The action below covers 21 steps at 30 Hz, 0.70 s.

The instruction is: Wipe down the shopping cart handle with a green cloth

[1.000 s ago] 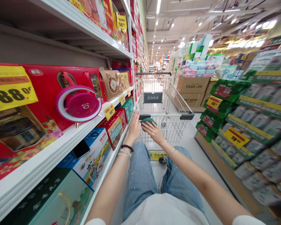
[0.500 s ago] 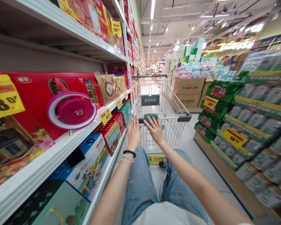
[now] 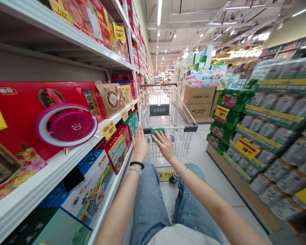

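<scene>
A shopping cart (image 3: 180, 134) stands in front of my knees, its grey handle bar running across. My right hand (image 3: 164, 146) lies over a folded dark green cloth (image 3: 158, 131), pressing it onto the bar with the fingers stretched across it. At the bar's left end, my left hand (image 3: 140, 144) rests with fingers extended and close together. The thumb side of that hand faces left, and its palm is hidden. The cart's wire basket extends away from me, with a dark grey panel (image 3: 159, 109) at its far side.
On the left, a white shelf (image 3: 73, 153) bears gift boxes, a pink round fan (image 3: 71, 125) and a black phone (image 3: 73, 178). To the right are stacked can packs (image 3: 277, 134) on a low wooden platform. Wet-wipes cartons (image 3: 200, 95) stand beyond the cart.
The view has turned slightly right, so the shelf, cart and hands appear further left. My right hand and the cloth stay on the handle bar, the left hand by its end.
</scene>
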Each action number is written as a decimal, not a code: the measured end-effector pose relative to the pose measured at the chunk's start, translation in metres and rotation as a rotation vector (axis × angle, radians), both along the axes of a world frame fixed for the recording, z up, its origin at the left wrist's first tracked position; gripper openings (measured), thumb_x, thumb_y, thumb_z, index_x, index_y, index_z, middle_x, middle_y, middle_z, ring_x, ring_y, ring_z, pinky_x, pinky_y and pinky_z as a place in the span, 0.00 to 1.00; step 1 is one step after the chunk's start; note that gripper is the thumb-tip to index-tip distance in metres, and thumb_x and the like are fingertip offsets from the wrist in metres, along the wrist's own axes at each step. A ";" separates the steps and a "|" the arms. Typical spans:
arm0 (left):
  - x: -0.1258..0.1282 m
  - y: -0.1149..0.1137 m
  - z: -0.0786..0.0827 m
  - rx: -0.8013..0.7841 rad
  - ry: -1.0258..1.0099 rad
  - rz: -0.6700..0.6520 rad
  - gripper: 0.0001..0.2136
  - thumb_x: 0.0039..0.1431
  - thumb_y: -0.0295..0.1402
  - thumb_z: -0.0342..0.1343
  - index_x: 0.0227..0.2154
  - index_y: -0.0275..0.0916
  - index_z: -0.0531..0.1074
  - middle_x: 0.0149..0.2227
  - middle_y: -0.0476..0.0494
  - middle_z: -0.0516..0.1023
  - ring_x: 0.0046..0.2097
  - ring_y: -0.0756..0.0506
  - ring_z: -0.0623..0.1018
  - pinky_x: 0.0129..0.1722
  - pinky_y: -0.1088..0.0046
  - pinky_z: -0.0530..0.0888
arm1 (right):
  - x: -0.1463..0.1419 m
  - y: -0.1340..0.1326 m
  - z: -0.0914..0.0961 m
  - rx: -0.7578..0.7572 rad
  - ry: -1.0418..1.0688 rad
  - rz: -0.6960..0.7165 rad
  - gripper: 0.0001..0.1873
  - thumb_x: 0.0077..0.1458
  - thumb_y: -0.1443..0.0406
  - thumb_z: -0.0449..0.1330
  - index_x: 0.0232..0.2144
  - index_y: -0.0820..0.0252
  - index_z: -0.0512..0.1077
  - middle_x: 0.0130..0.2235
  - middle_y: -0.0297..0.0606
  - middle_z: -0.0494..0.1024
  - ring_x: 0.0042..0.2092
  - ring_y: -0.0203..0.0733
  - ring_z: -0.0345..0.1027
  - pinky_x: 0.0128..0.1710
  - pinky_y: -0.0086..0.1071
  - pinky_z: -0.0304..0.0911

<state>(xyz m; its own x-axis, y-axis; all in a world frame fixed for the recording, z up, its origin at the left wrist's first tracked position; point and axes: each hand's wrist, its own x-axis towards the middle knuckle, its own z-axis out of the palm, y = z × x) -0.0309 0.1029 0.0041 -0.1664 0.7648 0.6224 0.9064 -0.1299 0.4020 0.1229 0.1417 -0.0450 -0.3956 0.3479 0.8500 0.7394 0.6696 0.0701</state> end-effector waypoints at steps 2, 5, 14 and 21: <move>-0.005 0.004 0.005 0.018 0.029 -0.022 0.37 0.54 0.20 0.43 0.69 0.37 0.46 0.71 0.37 0.48 0.72 0.37 0.49 0.68 0.43 0.46 | -0.003 0.006 0.001 -0.021 -0.009 -0.006 0.29 0.63 0.74 0.49 0.64 0.50 0.62 0.67 0.39 0.62 0.69 0.44 0.52 0.68 0.47 0.51; -0.014 0.011 0.012 0.037 0.069 -0.069 0.35 0.53 0.19 0.43 0.66 0.38 0.56 0.69 0.39 0.58 0.71 0.37 0.52 0.68 0.43 0.45 | -0.011 0.016 -0.007 -0.056 -0.075 0.019 0.29 0.63 0.75 0.49 0.64 0.53 0.63 0.66 0.41 0.64 0.68 0.43 0.55 0.67 0.48 0.52; -0.027 0.022 0.007 0.055 0.045 -0.158 0.34 0.52 0.19 0.44 0.65 0.41 0.58 0.67 0.40 0.61 0.71 0.38 0.50 0.68 0.48 0.56 | -0.034 0.012 -0.002 -0.066 0.008 -0.014 0.28 0.63 0.74 0.47 0.62 0.52 0.65 0.64 0.40 0.67 0.66 0.43 0.58 0.69 0.45 0.50; -0.021 0.020 0.005 0.061 -0.013 -0.140 0.32 0.53 0.18 0.44 0.63 0.38 0.60 0.67 0.38 0.61 0.72 0.39 0.49 0.69 0.52 0.54 | -0.039 0.014 -0.008 -0.114 -0.051 0.013 0.26 0.63 0.74 0.47 0.60 0.57 0.67 0.65 0.42 0.66 0.67 0.43 0.57 0.67 0.46 0.52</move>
<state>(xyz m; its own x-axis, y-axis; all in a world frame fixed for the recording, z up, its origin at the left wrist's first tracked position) -0.0522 0.1229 0.0091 -0.0694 0.7420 0.6668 0.8722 -0.2792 0.4015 0.0839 0.1556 -0.0533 -0.4423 0.4361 0.7837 0.7283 0.6846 0.0301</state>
